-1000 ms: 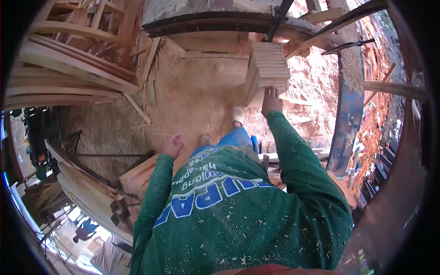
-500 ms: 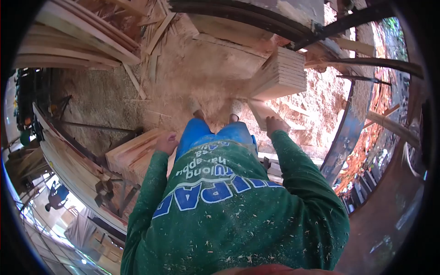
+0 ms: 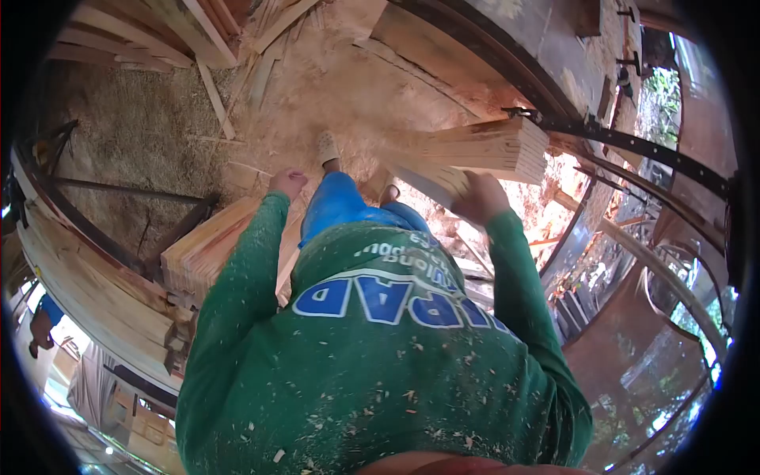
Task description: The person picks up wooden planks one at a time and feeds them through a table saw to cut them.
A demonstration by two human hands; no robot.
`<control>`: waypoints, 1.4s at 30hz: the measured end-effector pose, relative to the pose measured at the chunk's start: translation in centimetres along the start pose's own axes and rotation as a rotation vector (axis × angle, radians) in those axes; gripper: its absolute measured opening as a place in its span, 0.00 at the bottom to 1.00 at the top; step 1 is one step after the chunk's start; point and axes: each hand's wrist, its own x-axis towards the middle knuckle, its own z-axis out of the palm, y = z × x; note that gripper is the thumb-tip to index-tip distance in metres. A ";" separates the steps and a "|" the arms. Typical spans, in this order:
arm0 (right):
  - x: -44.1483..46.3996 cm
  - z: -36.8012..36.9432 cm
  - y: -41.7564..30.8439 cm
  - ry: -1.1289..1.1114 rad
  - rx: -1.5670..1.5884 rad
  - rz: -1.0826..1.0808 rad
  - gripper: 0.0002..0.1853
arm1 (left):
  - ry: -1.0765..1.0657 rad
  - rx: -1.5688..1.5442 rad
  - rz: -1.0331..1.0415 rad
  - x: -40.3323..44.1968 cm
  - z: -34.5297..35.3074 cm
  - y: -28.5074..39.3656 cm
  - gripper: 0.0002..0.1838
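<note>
My right hand [image 3: 481, 199] is closed on the end of a flat wooden board [image 3: 431, 180], which slants down from upper left, beside my legs. Just beyond it a stack of evenly cut boards [image 3: 507, 148] shows its layered ends. My left hand [image 3: 289, 183] hangs in front of my left side with its fingers curled; whether anything is in them is too small to tell. Near that hand, to the left and lower, lies another stack of boards [image 3: 207, 247].
Long planks [image 3: 127, 39] lie at the upper left, and loose sticks [image 3: 215, 101] rest on the sawdust-covered floor [image 3: 301, 87]. A curved dark metal rail [image 3: 657, 150] crosses the right side. Timber [image 3: 95, 293] lines the lower left, with another person [image 3: 43, 323] beyond.
My right hand has left the top of the cut stack and now holds a board raised off the floor. My body and view have turned, and the left-hand stack shows more fully.
</note>
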 end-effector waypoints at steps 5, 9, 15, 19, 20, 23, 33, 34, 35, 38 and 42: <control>-13.5 -6.9 1.5 0.251 0.494 0.021 0.39 | 0.123 -0.436 -0.152 7.9 -5.9 0.8 0.26; -21.5 -10.7 4.5 0.351 0.858 0.158 0.40 | 0.221 -0.845 0.201 12.8 -12.2 9.4 0.34; -16.8 -2.5 8.0 0.938 1.237 0.232 0.22 | -0.028 -0.889 0.425 2.1 -19.2 30.3 0.40; -8.9 3.5 11.4 0.939 1.707 0.498 0.29 | 0.022 -0.450 0.543 7.9 -19.7 37.0 0.46; -7.6 5.2 12.3 0.993 1.768 0.452 0.30 | 0.078 -0.323 0.534 8.8 -19.7 39.4 0.48; -4.3 7.2 13.9 1.075 1.900 0.387 0.31 | 0.239 -0.033 0.515 8.0 -18.7 44.7 0.52; 1.6 -5.5 23.3 0.937 1.384 0.039 0.33 | -0.012 -0.504 0.554 5.3 -14.7 65.7 0.54; 2.4 -7.1 23.2 0.973 1.381 0.023 0.35 | 0.012 -0.586 0.547 6.1 -14.1 66.4 0.56; 3.5 -8.3 23.2 1.010 1.377 0.012 0.37 | 0.032 -0.668 0.539 6.8 -13.6 66.9 0.59; 5.6 -11.0 24.2 1.075 1.266 -0.070 0.40 | -0.010 -0.715 0.548 8.2 -13.3 66.5 0.61; 7.2 -12.7 23.4 1.130 1.087 -0.106 0.41 | -0.075 -0.810 0.521 8.6 -15.9 66.9 0.56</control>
